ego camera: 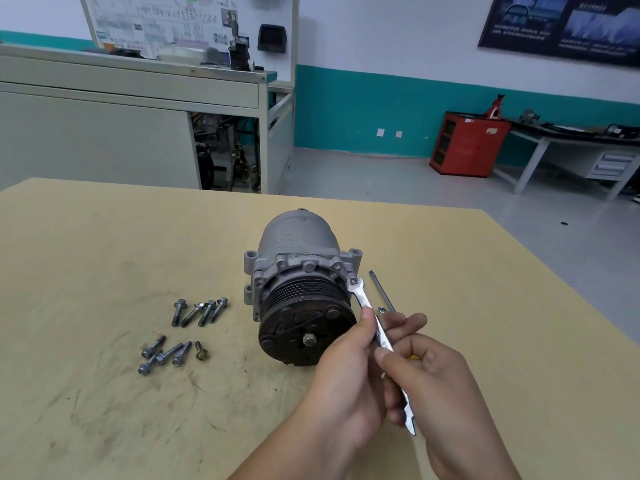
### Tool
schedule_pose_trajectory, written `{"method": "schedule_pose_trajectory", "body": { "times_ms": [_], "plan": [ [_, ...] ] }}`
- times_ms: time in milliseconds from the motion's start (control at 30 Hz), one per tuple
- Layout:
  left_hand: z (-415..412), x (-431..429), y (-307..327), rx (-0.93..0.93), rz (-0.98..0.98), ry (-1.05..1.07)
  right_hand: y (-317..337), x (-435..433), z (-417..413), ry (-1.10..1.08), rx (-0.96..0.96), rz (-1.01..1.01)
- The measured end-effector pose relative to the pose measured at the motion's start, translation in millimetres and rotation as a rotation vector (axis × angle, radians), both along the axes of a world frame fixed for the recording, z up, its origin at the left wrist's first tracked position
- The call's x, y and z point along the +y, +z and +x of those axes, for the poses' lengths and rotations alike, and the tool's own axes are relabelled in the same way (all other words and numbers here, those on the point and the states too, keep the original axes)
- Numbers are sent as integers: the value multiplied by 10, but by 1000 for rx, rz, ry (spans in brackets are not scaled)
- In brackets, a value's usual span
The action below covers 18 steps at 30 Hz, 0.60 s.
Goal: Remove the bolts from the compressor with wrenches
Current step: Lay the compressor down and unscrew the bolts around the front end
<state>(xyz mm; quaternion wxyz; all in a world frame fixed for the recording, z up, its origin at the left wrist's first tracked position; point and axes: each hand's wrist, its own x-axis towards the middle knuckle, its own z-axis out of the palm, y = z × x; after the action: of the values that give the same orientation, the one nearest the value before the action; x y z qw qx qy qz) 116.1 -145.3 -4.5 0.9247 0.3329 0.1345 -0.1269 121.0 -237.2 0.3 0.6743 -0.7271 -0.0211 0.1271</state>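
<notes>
Slippage is the main hazard

A grey cast-metal compressor with a black ribbed pulley (pixel 301 271) lies on its side on the tan wooden counter (pixel 104 237), with the pulley face turned toward the person. On the compressor's right flank, the open end of a long silver double-ended wrench (pixel 366 302) sits around a small hex-headed flange bolt (pixel 353 281). Both hands are on the wrench shaft. The left hand (pixel 343 382) pinches it nearest the compressor, thumb on top. The right hand (pixel 433 386) has its fingers curled round the shaft further back. Each grip is therefore clamped on the wrench, and neither hand steadies the compressor.

To the compressor's left lie two clusters of loose grey flanged bolts (pixel 201 311). Just to its right, a thin dark metal rod (pixel 381 291) and a small silver nut (pixel 381 310) lie beside the wrench. More bolt heads show around the compressor's flange, so the job looks partway done.

The round body rests unheld on a smooth surface, so a hard pull could roll or skid it instead of breaking the bolt loose. The wrench also meets the bolt at a slant. If its jaws grip only the corners, they may ride off and round the head, throwing the knuckles against the pulley or flange. A wide swing could also knock the rod and nut away from the compressor.
</notes>
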Motion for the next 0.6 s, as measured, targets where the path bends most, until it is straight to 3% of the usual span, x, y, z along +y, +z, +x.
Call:
{"method": "schedule_pose_trajectory", "body": {
  "times_ms": [167, 600],
  "plan": [
    [-7, 31, 2, -29, -25, 35, 73, -9, -22, 84, 59, 89],
    [-28, -77, -102, -83, 182, 121, -85, -127, 7, 104, 209, 291]
  ]
}}
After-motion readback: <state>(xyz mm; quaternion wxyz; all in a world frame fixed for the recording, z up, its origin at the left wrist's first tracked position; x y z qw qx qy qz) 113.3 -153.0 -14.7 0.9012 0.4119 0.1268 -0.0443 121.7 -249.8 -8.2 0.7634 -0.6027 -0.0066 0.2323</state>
